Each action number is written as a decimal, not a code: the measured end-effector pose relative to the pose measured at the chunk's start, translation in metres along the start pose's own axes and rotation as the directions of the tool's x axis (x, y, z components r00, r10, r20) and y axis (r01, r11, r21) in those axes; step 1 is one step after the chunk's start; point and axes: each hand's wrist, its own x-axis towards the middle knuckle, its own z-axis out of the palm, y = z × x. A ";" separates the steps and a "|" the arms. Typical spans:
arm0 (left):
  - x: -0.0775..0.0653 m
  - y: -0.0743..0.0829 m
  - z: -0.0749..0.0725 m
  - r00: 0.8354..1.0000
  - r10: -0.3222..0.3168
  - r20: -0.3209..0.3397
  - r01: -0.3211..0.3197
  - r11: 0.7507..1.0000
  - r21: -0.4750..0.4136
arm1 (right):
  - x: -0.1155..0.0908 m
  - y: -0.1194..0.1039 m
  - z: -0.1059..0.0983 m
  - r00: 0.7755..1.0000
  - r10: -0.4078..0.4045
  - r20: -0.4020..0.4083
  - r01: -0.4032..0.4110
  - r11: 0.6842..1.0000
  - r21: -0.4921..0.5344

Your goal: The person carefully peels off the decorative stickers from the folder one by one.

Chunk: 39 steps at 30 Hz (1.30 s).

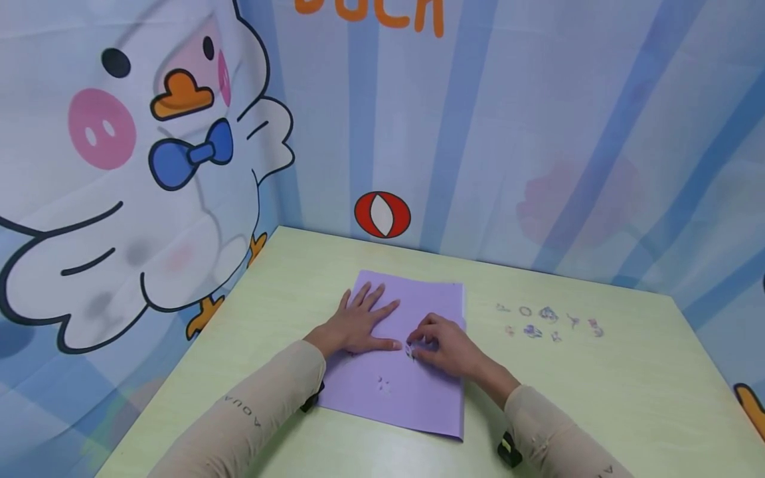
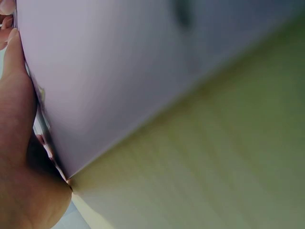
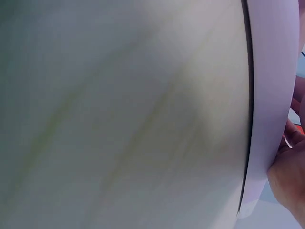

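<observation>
A purple folder or notebook [image 1: 427,405] lies on the table. My left hand [image 1: 358,326] rests flat on its left half with the fingers spread, thumb toward the middle. Between thumb and fingers, my right hand [image 1: 445,345] pinches a small patterned sticker [image 1: 409,350] at the purple surface, just right of the left thumb tip. Lower on the cover is a small cluster of marks or a sticker [image 1: 383,384]. Part of something small shows under the left palm. In the left wrist view the left hand [image 2: 19,143] lies along the cover; the right wrist view catches the right hand [image 3: 290,176] at its edge.
To the right, several small cut-out stickers lie in two rows on the pale table [image 1: 597,398], among them a ring-shaped one [image 1: 525,311] and a larger blue-purple one [image 1: 548,314]. A duck-printed fabric backdrop [image 1: 406,119] stands behind and at the sides.
</observation>
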 end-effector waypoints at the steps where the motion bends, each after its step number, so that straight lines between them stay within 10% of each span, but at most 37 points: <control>1: 0.000 0.000 0.000 1.000 0.001 -0.001 -0.001 1.000 -0.001 | 0.000 0.000 0.001 1.000 -0.002 -0.002 0.002 1.000 0.002; 39: 0.000 0.000 0.000 1.000 -0.001 -0.006 0.001 1.000 -0.024 | 0.009 0.003 0.003 0.991 0.128 0.025 -0.130 0.982 0.139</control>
